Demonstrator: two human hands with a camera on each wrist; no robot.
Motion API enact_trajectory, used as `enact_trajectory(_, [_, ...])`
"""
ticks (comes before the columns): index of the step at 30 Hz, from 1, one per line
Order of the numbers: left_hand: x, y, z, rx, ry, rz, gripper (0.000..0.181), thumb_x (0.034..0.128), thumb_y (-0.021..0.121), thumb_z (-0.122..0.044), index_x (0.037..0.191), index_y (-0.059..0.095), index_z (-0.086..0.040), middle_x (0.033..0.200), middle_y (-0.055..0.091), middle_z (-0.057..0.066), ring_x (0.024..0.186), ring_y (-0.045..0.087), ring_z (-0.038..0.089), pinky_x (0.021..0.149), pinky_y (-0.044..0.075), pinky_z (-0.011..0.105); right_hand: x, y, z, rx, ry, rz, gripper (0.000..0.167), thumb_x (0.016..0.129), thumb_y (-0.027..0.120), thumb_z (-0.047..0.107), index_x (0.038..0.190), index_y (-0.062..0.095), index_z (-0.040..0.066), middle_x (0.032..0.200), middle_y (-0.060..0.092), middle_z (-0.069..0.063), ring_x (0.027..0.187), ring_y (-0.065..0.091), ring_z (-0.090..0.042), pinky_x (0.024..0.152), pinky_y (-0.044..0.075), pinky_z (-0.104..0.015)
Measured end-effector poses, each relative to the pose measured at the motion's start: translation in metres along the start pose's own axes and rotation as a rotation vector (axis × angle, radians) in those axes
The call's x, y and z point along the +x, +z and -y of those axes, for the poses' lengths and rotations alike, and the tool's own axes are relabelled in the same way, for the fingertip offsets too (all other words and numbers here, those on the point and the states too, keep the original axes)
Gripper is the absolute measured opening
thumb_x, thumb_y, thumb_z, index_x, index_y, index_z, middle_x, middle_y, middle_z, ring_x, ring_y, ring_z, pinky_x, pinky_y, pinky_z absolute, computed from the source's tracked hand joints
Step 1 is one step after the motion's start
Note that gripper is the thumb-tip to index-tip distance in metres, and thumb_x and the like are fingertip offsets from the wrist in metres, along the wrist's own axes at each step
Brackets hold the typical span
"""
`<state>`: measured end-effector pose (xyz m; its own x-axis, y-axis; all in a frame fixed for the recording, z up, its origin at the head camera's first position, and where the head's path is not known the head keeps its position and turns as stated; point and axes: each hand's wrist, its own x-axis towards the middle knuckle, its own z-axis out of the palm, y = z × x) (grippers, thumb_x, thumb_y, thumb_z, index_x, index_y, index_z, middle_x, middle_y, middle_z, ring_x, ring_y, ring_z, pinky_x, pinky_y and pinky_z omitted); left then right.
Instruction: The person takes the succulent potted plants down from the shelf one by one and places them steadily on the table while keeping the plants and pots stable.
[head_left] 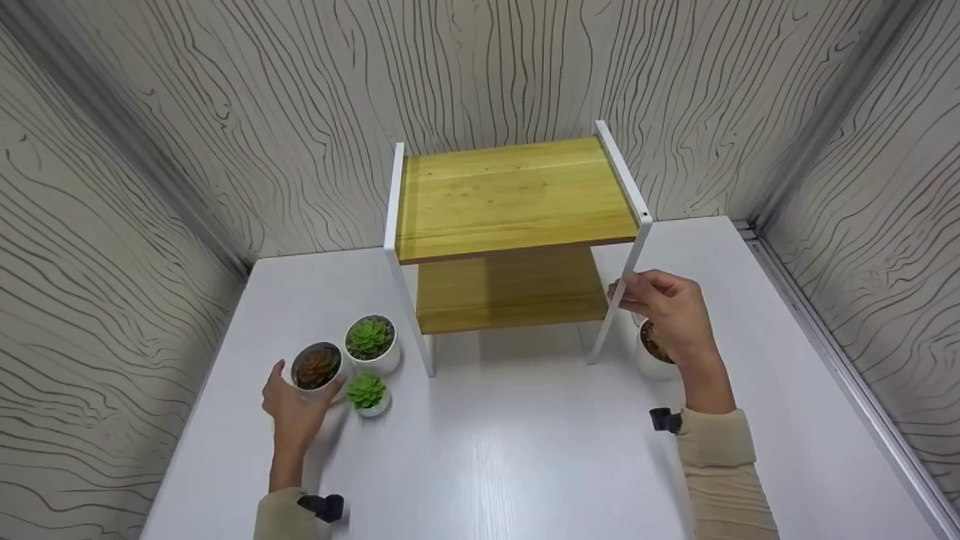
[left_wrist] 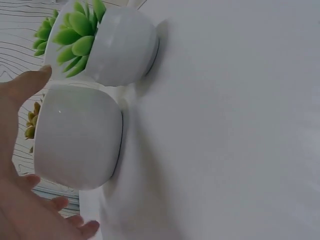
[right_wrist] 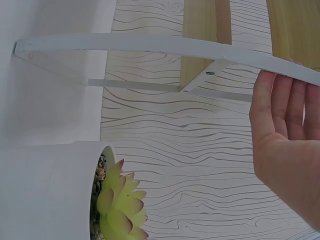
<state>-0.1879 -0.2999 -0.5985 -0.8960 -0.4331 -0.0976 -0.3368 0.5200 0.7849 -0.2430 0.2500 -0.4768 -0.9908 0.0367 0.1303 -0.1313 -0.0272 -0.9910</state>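
My left hand (head_left: pixel 294 409) spreads its thumb and fingers around a white pot with a brownish-red succulent (head_left: pixel 316 366). In the left wrist view, the fingertips (left_wrist: pixel 60 202) stand slightly apart from that white pot (left_wrist: pixel 77 137), and the thumb is near its rim. A larger green succulent pot (head_left: pixel 373 343) and a small green one (head_left: pixel 367 394) stand just right of it. My right hand (head_left: pixel 667 307) pinches the front right white leg of a two-tier wooden shelf (head_left: pixel 517 199); in the right wrist view, fingers (right_wrist: pixel 280 102) lie against the white frame (right_wrist: pixel 130 42).
Another potted succulent (head_left: pixel 654 352), partly hidden by the right hand, stands right of the shelf; its pointed leaves (right_wrist: pixel 122 202) show in the right wrist view. The white table (head_left: pixel 487 450) meets wood-grain patterned panels (head_left: pixel 315 112) at the back and sides.
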Motion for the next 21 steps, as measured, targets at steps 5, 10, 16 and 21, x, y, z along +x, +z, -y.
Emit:
enact_trajectory(5, [-0.010,-0.008,-0.006,0.030,0.025,-0.025,0.120,0.0896,0.078,-0.054,0.169,0.001,-0.008,0.172,-0.012,0.027,0.160,-0.009,0.049,0.119,0.021,0.081,-0.001,-0.003,-0.002,-0.011,0.002,0.012,0.039,0.102,0.071,0.029,0.111,0.075,-0.008,0.098,0.082,-0.001,0.096,0.080,-0.014,0.091,0.064,-0.027])
enact_trajectory(10, [-0.018,-0.018,-0.020,-0.021,0.104,-0.115,0.107,0.0958,0.071,-0.051,0.170,0.005,-0.012,0.173,-0.012,0.022,0.162,-0.005,0.048,0.117,0.027,0.080,-0.005,-0.010,-0.004,-0.049,0.025,-0.008,0.044,0.103,0.068,0.034,0.114,0.073,-0.009,0.102,0.082,0.000,0.098,0.080,-0.014,0.091,0.064,-0.026])
enact_trajectory(16, [-0.020,-0.029,-0.048,-0.108,0.255,-0.223,0.097,0.0979,0.072,-0.041,0.170,0.012,-0.018,0.174,-0.006,0.019,0.163,0.006,0.045,0.116,0.032,0.076,-0.007,-0.020,-0.002,-0.073,0.006,-0.020,0.045,0.104,0.066,0.036,0.114,0.072,-0.008,0.102,0.082,0.003,0.098,0.080,-0.014,0.091,0.064,-0.029])
enact_trajectory(21, [-0.018,-0.037,-0.069,-0.082,0.400,-0.269,0.089,0.0976,0.075,-0.030,0.168,0.023,-0.012,0.171,0.008,0.025,0.160,0.016,0.048,0.115,0.034,0.075,-0.011,-0.033,0.002,-0.040,-0.038,0.001,0.038,0.104,0.067,0.024,0.118,0.069,-0.012,0.105,0.082,-0.011,0.099,0.081,-0.024,0.092,0.065,-0.036])
